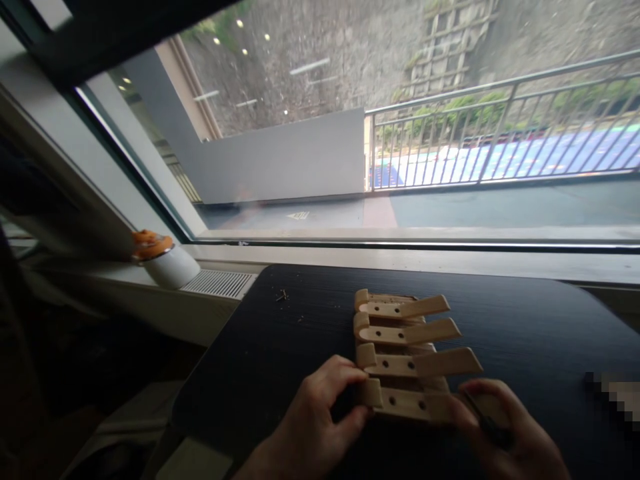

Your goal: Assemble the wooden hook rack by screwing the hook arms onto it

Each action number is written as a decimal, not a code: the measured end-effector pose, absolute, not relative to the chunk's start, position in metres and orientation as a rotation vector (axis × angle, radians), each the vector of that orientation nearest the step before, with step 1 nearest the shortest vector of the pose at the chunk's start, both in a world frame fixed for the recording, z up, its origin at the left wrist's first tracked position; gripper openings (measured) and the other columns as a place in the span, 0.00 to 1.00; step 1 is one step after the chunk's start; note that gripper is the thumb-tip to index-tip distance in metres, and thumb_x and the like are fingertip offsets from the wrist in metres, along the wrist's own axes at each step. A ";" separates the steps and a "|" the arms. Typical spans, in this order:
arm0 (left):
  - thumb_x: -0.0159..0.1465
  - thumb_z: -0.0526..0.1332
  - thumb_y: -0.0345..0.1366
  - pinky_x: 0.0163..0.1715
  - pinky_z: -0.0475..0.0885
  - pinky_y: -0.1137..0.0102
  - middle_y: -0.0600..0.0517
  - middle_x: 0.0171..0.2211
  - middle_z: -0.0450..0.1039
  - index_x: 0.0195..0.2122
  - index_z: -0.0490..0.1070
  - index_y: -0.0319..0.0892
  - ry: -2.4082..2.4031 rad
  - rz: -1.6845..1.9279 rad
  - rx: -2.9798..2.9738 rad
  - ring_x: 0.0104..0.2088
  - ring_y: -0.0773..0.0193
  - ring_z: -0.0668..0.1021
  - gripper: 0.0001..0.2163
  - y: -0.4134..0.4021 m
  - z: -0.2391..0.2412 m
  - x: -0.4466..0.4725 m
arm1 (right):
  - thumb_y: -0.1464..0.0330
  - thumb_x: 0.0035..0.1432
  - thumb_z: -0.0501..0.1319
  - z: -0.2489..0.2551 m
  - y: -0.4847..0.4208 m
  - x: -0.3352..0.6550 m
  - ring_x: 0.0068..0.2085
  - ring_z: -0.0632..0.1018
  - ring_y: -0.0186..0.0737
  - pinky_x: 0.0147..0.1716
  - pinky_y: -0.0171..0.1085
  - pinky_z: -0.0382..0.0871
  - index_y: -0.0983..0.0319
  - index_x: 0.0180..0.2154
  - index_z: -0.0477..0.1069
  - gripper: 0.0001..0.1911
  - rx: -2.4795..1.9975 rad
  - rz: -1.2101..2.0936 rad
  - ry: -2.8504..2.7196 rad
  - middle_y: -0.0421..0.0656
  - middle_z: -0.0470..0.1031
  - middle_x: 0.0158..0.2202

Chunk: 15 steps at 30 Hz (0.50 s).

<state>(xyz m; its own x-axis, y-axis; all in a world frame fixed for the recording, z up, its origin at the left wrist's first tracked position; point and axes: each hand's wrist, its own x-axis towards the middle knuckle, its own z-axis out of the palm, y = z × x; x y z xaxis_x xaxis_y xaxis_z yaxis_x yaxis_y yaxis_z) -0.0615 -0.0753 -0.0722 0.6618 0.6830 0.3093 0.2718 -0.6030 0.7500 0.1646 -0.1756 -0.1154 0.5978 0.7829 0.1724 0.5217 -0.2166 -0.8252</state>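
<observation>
A wooden assembly [400,357] lies on the dark tabletop. It has several parallel slats, each with a rounded block at the left end, two dark holes and a tapered right end. My left hand [325,413] grips the left end of the nearest slat [407,403] between thumb and fingers. At that slat's right end, my right hand [505,427] is closed around a small dark tool [493,427] with a thin shaft; its exact kind is hard to make out. The right fingers also touch the slat's end.
A few small screw-like bits [283,295] lie on the black table [240,353] at the back left. A white container with an orange top [167,260] stands on the sill by a vent grille [220,283]. Beyond is a large window. A pixelated patch [617,397] appears at right.
</observation>
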 end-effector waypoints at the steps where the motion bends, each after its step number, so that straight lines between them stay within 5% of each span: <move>1: 0.56 0.61 0.24 0.44 0.71 0.73 0.51 0.41 0.73 0.42 0.69 0.43 0.749 0.754 2.164 0.42 0.64 0.75 0.13 -0.076 -0.070 -0.061 | 0.55 0.46 0.59 -0.114 -0.175 0.162 0.22 0.76 0.37 0.20 0.30 0.68 0.57 0.31 0.67 0.14 -1.893 0.335 -1.015 0.37 0.75 0.22; 15: 0.60 0.58 0.30 0.42 0.71 0.68 0.50 0.37 0.73 0.41 0.72 0.41 1.065 0.916 2.299 0.39 0.63 0.75 0.09 -0.044 -0.060 -0.118 | 0.51 0.47 0.59 -0.112 -0.174 0.157 0.22 0.76 0.41 0.20 0.33 0.68 0.59 0.31 0.68 0.19 -1.854 0.281 -1.006 0.40 0.75 0.20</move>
<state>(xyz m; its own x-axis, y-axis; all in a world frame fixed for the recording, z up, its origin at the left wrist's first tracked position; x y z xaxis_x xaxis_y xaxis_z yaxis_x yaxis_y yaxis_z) -0.1177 -0.0445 -0.0598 0.4830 0.7885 0.3808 0.4946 -0.6045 0.6244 0.1570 -0.1741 -0.1123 0.6321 0.7414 0.2253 0.5176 -0.1875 -0.8349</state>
